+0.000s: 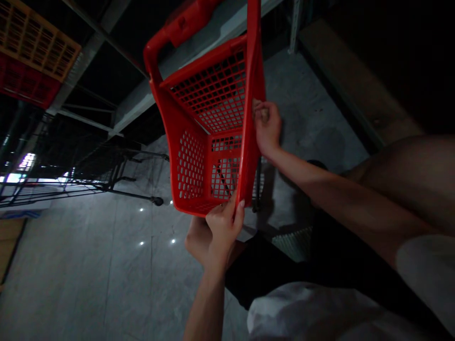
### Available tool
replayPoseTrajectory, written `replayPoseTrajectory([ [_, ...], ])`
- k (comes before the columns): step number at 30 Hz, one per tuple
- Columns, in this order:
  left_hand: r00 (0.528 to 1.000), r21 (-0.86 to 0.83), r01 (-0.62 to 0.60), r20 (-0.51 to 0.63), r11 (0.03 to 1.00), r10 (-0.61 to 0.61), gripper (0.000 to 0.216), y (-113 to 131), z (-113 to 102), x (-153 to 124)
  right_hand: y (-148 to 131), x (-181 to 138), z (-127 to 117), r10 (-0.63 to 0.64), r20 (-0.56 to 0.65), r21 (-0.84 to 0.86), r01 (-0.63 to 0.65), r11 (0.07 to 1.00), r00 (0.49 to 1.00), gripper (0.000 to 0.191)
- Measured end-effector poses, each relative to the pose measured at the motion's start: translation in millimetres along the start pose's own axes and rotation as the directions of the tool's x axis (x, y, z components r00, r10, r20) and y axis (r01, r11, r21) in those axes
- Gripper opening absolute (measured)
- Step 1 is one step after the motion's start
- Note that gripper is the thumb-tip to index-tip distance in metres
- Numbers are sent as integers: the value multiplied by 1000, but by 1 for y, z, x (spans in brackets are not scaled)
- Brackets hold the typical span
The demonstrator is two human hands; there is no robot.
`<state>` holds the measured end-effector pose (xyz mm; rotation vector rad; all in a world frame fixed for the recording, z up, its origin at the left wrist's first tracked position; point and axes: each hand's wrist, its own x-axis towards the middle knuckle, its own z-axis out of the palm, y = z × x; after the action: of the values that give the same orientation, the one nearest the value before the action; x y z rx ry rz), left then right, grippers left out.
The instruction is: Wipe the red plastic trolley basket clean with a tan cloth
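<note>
The red basket is held off the floor, tipped on its side, and empty as far as its mesh shows. No other part is seen fitted to it; what is left cannot be judged. Left hand: fingers closed on the lower end of the near rim, forearm rising from below. Right hand: fingers closed on the same rim higher up, arm extended from the right. Wire racks stand well apart at left
</note>
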<state>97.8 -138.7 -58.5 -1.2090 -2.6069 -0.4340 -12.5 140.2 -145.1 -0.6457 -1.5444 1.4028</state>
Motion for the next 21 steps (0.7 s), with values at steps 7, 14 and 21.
replayPoseTrajectory([
  [7, 998, 40, 25, 53, 999, -27, 45, -35, 10, 2, -51, -203, -42, 206, 291, 37, -226, 973, 934, 11],
  [14, 989, 41, 51, 139, 998, -56, 43, -51, 0, -3, -44, -237, -39, 268, 294, 157, -323, 933, 917, 15],
  [21, 998, -17, -60, 24, 998, 60, 52, -44, -10, -21, 8, -95, -11, 537, -122, 280, -490, 826, 835, 7],
])
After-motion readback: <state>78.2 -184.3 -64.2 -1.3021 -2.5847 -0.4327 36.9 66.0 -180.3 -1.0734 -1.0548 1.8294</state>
